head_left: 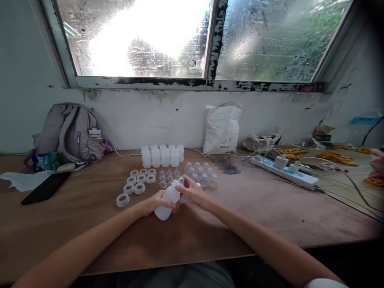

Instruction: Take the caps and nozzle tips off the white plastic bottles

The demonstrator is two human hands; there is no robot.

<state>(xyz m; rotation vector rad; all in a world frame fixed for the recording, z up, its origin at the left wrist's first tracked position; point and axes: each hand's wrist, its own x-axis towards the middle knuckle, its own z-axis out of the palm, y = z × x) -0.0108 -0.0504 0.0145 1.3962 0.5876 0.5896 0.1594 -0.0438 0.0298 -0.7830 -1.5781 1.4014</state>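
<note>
A frosted white baby bottle [164,206] is tilted over the table, its top leaning to the right and away from me. My left hand [159,203] is closed around its body. The fingers of my right hand [192,190] are closed at the bottle's top, around a clear nipple [181,180], partly hidden by them. Just beyond my hands, clear nipples [162,179] stand in rows. To their left lie several white collar rings [123,199]. Clear dome caps [213,181] stand to the right, some behind my right hand. White bottles [156,158] are lined up behind.
A grey backpack [67,134], a black phone [46,188] and a tissue lie at the left. Against the wall leans a white plastic bag [222,128]. A power strip [285,171] with cables crosses the right side. Another person's hand [377,162] shows at the right edge, near yellow parts [337,157].
</note>
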